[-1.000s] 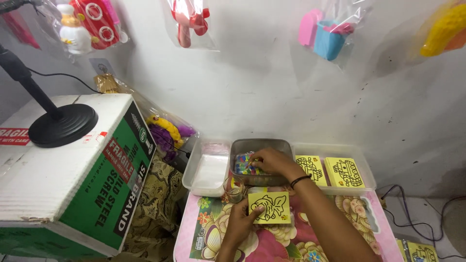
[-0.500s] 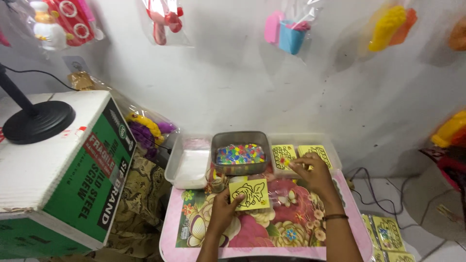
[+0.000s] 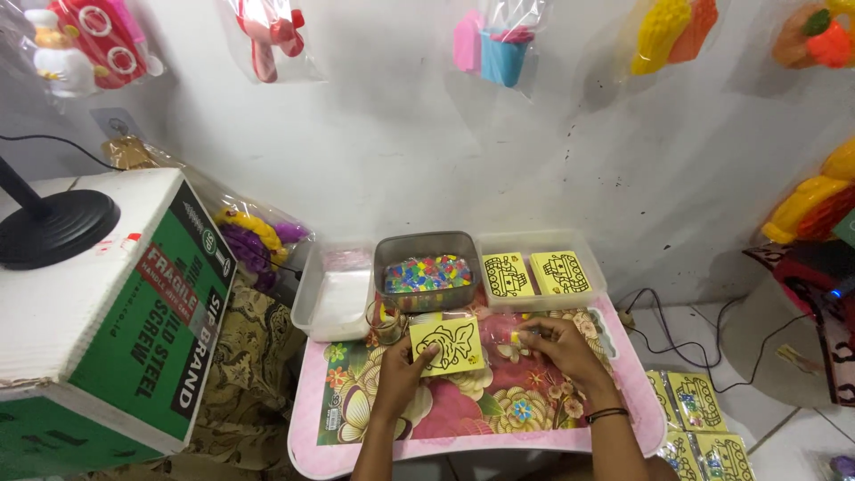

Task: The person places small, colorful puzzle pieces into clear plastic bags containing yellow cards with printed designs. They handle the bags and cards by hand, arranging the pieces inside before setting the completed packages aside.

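Observation:
My left hand (image 3: pixel 403 374) rests on the small flowered table (image 3: pixel 570 420) and holds the lower left corner of a yellow card (image 3: pixel 448 345) printed with a black outline drawing. My right hand (image 3: pixel 554 346) is just right of the card, fingers pinched around a small clear packet with something yellow in it. Behind the card stands a grey tray (image 3: pixel 426 275) full of small colourful pieces. A clear tray (image 3: pixel 541 271) to its right holds two more yellow outline cards.
A white tray (image 3: pixel 337 291) sits at the table's left. A large green and white cardboard box (image 3: pixel 107 312) with a black lamp base on it stands left. Bagged toys hang on the wall. More yellow cards (image 3: pixel 699 419) lie on the floor at right, near cables.
My right hand has left the grey tray of colourful pieces and come down beside the yellow card, now pinching a small packet. My view has shifted right and lower.

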